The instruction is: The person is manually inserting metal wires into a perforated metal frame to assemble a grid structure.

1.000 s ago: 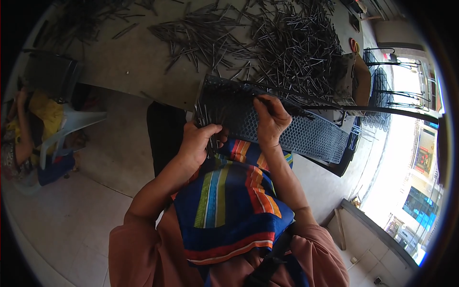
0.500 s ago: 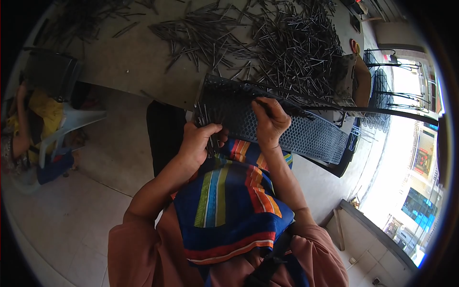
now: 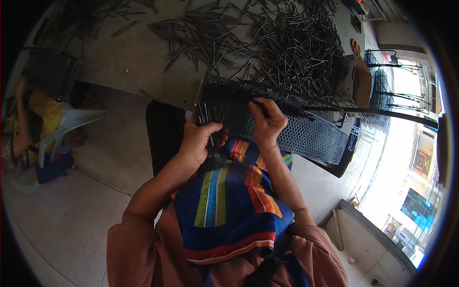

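Observation:
My left hand (image 3: pixel 197 139) is closed round a small bundle of thin dark rods (image 3: pixel 204 115), thumb across them, their ends sticking up toward the table. It is at the left end of a black tray (image 3: pixel 315 137) with a perforated, honeycomb-like surface, tilted between my lap and the table edge. Over the tray's middle, my right hand (image 3: pixel 270 123) is closed in a pinch, fingertips turned left toward the bundle; anything between them is too small or dark to make out. A striped blue cloth (image 3: pixel 224 205) covers my lap below both hands.
A large heap of dark rods (image 3: pixel 299 52) covers the table (image 3: pixel 124 62), with looser rods to its left. An open cardboard box (image 3: pixel 362 81) stands at the right, near wire racks (image 3: pixel 381 91). At the far left, another person's arm (image 3: pixel 20 119) reaches toward a dark container (image 3: pixel 50 71).
My right hand has shifted slightly left over the tray, nearer the bundle, still pinched. My left hand keeps its hold on the rods and has barely moved.

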A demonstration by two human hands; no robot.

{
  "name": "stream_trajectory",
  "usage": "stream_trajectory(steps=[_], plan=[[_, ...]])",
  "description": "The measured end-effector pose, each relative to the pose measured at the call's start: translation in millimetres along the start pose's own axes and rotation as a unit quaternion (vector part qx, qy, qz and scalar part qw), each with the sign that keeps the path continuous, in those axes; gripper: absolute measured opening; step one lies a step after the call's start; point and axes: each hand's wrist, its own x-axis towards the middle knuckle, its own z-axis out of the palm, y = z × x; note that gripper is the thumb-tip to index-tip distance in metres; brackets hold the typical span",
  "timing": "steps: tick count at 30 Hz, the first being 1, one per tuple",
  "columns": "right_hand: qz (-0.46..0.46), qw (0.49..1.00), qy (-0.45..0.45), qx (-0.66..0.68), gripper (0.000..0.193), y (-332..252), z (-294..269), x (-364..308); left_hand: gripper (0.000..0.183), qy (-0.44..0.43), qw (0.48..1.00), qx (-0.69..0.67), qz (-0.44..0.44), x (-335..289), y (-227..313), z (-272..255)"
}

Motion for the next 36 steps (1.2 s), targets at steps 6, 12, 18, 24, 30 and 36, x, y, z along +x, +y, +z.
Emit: stream_trajectory(steps=[6,12,18,24,30,36], plan=[[-0.027,0.999,-0.010,-0.037,0.015,-14.3,2.4,5.5,0.011,-0.003,1.000,0.005,0.004,0.1,-0.6,0.9],[-0.025,0.996,-0.037,-0.079,0.015,-21.2,5.3,9.1,0.013,-0.012,1.000,-0.009,0.003,0.4,-0.9,-0.4],[-0.067,0.993,-0.060,-0.079,0.014,-12.8,2.7,11.5,0.014,-0.024,1.000,-0.018,0.000,1.2,-1.8,3.0],[0.115,0.972,-0.201,0.036,0.012,-25.8,-3.9,8.4,0.018,-0.059,0.997,-0.039,0.011,1.9,-6.3,6.4],[0.304,0.908,-0.194,0.211,0.008,-21.7,-11.9,2.5,0.021,-0.043,0.999,-0.025,0.020,4.4,-14.7,15.9],[0.160,0.965,-0.007,0.208,0.005,-10.6,-17.1,10.6,0.015,-0.026,0.999,0.040,0.014,7.0,-16.2,10.6]])
